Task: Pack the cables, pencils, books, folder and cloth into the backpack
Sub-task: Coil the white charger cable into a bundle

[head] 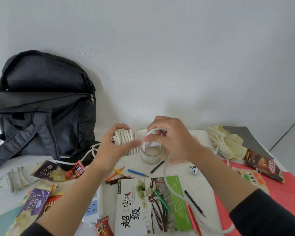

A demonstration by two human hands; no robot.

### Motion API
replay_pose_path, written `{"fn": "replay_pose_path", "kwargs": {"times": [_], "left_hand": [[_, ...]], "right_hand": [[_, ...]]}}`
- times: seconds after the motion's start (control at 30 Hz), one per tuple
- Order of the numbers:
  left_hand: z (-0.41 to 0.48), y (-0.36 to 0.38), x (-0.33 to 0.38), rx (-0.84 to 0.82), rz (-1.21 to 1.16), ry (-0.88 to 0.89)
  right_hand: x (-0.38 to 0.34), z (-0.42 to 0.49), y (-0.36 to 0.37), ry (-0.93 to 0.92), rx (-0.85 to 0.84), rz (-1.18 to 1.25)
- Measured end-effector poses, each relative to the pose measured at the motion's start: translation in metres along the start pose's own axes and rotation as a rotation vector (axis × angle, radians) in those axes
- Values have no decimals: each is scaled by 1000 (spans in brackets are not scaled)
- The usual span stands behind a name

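My left hand (111,151) holds a white power strip (126,140) with its cable coiled around it, above the table. My right hand (170,140) pinches the loose white cable (165,169), which loops down over the open book (150,205). The black backpack (41,103) leans against the wall at the left, its main zip open. Coloured pencils (119,178) lie scattered in front of me, with more by the book (194,203). A yellow cloth (226,142) lies on a grey folder (250,138) at the right. A second wrapped power strip (14,181) lies at the left.
A glass jar (152,155) stands under my hands. Snack packets (44,169) lie at the left, with a dark chip bag (266,166) at the right on a red sheet (289,183). A white plug (193,169) and a blue-socket power strip (92,208) lie on the table.
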State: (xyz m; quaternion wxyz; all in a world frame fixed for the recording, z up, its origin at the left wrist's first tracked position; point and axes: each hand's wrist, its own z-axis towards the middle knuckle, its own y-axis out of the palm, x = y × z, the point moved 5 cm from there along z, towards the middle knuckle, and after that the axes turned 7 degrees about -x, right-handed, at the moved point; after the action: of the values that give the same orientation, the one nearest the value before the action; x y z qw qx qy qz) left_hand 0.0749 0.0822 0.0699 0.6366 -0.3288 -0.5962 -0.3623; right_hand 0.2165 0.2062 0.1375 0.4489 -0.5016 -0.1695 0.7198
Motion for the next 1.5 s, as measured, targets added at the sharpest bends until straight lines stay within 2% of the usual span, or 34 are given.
{"fn": "replay_pose_path", "kwargs": {"times": [0.13,0.33,0.43,0.5,0.6,0.67,0.73,0.9,1.0,1.07,1.13,1.2,1.27,1.4,1.5], "left_hand": [[-7,7,16,-156,-34,43],[-8,9,28,-24,120,80],[-6,6,28,-1,129,77],[-5,4,27,-45,78,20],[-6,2,22,-167,-131,-115],[-9,3,22,-252,-322,-143],[-9,9,26,-267,-451,-122],[9,11,23,-48,-647,-44],[15,4,22,142,-764,-3],[17,-9,25,274,-662,75],[18,-22,27,335,-475,142],[17,-32,25,327,-289,168],[15,-33,20,261,-137,167],[10,-17,16,48,67,158],[1,2,20,-143,132,200]], "right_hand": [[-4,11,-12,-12,107,-37],[-6,20,-5,9,65,-92],[-2,19,-5,38,106,-118],[3,17,-12,115,125,-32],[17,16,-26,241,35,210],[33,8,-29,340,15,416],[44,-2,-18,425,14,652],[39,-15,43,472,-61,594],[23,-27,60,456,-320,285],[22,-38,64,438,-469,8],[17,-41,57,357,-443,-203],[8,-37,44,265,-333,-93],[-2,-29,28,170,-243,-37],[-15,-12,6,2,-161,-165],[-12,-6,-6,-11,-44,-206]]}}
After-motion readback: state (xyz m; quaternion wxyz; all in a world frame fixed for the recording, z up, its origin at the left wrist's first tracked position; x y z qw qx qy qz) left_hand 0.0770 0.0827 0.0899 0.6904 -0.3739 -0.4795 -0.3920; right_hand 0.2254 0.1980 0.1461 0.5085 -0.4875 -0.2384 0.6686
